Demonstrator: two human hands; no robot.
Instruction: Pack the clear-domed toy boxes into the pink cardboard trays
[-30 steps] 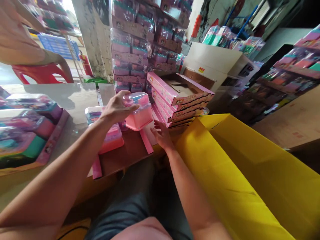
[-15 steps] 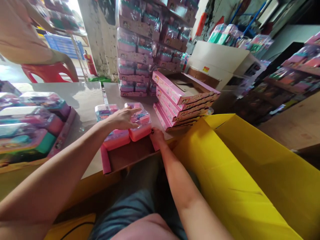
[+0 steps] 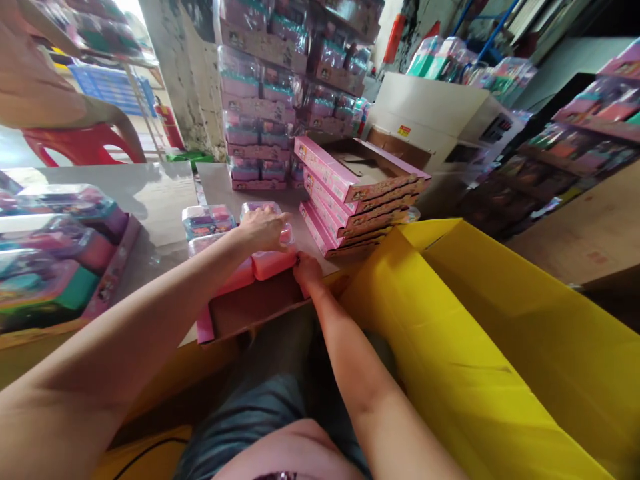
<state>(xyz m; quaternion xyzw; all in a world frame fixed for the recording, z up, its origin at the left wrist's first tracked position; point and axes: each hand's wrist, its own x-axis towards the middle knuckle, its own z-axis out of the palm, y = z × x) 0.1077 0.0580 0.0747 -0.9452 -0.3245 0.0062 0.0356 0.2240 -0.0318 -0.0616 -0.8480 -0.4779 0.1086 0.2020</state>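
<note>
My left hand (image 3: 266, 229) lies on top of a pink toy box with a clear lid (image 3: 273, 261), which sits in an open pink cardboard tray (image 3: 250, 308) at the table's near edge. A second pink box (image 3: 235, 277) stands beside it on the left, with a clear-lidded pack (image 3: 207, 220) behind. My right hand (image 3: 307, 272) grips the tray's right wall, fingers curled over the rim.
A stack of flat pink trays (image 3: 350, 193) sits just right of my hands. A large yellow carton (image 3: 480, 347) fills the lower right. Wrapped toy packs (image 3: 55, 247) lie on the left of the table, stacked toys (image 3: 265, 100) behind. A red stool (image 3: 80, 143) stands far left.
My left hand carried the pink box down from the air into the tray and now rests on its lid. My right hand closed on the tray's right wall.
</note>
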